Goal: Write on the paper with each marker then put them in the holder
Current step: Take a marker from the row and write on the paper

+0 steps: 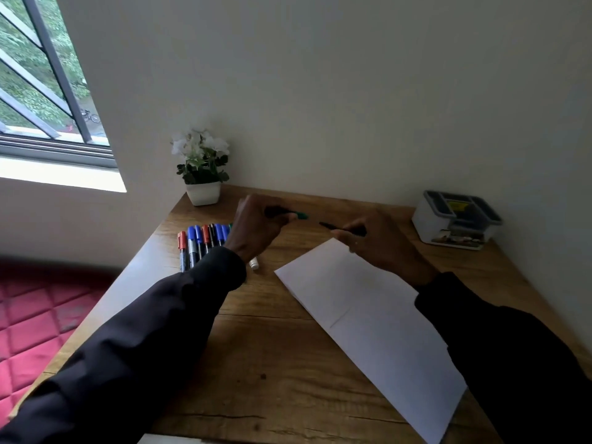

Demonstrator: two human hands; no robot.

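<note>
My left hand [256,224] holds a green marker cap [299,215] above the back of the wooden table [256,363]. My right hand [378,243] grips the uncapped marker body [339,228], its dark tip pointing left toward the cap; the two are apart. A white sheet of paper [368,322] lies diagonally under my right wrist. Several capped markers [201,243] with blue, red and black caps lie in a row at the left. The grey and white holder [456,224] stands at the back right corner.
A white pot with white flowers [202,168] stands at the back left against the wall. A small white object [254,263] lies by my left wrist. The table's left edge drops to a red quilted surface [32,322]. A window [41,84] is at the upper left.
</note>
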